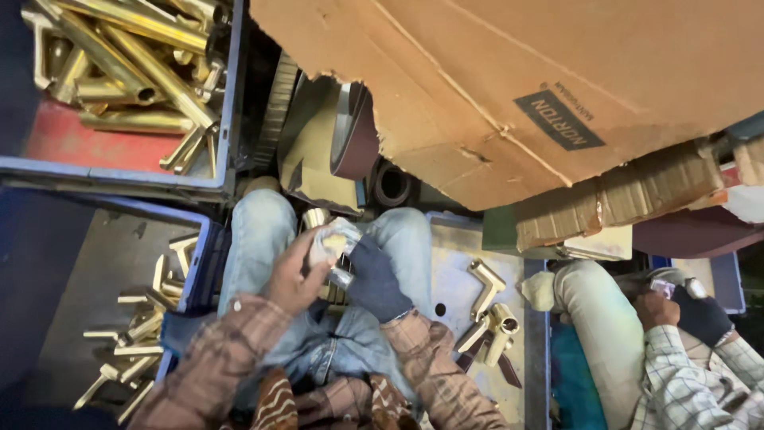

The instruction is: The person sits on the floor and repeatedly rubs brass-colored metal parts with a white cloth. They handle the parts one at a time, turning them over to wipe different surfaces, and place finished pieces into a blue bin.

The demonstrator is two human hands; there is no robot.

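My left hand (293, 275), bare, grips a small shiny metal fitting (330, 247) over my lap, between my jeans-clad knees. My right hand (374, 275), in a dark glove, closes on the same fitting from the right side. Both sleeves are brown plaid. The lower part of the fitting is hidden between the two hands.
A blue crate (227, 119) at top left holds long brass tubes (135, 56). Another blue bin (195, 263) at left holds several brass elbow fittings (135, 334). More brass fittings (489, 318) lie on a tray at right. Torn cardboard (493, 80) hangs overhead. A co-worker's hands (676, 306) work at far right.
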